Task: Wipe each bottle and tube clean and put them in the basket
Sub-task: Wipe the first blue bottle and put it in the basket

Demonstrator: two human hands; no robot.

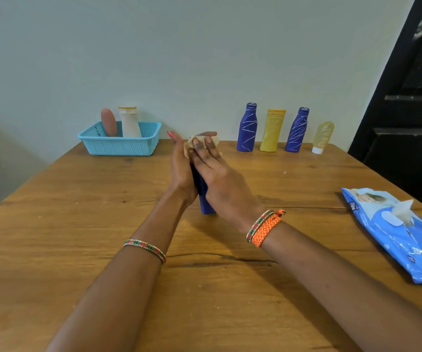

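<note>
A blue bottle stands upright on the wooden table, mostly hidden between my hands. My left hand grips its left side. My right hand presses a crumpled beige wipe against the bottle's top. At the back left, a light blue basket holds a pinkish tube and a white bottle. Along the back right stand a blue bottle, a yellow bottle, another blue bottle and a pale yellow tube on its white cap.
A blue pack of wet wipes lies at the right table edge with one wipe poking out. A dark door is at the right. The wall runs behind the table.
</note>
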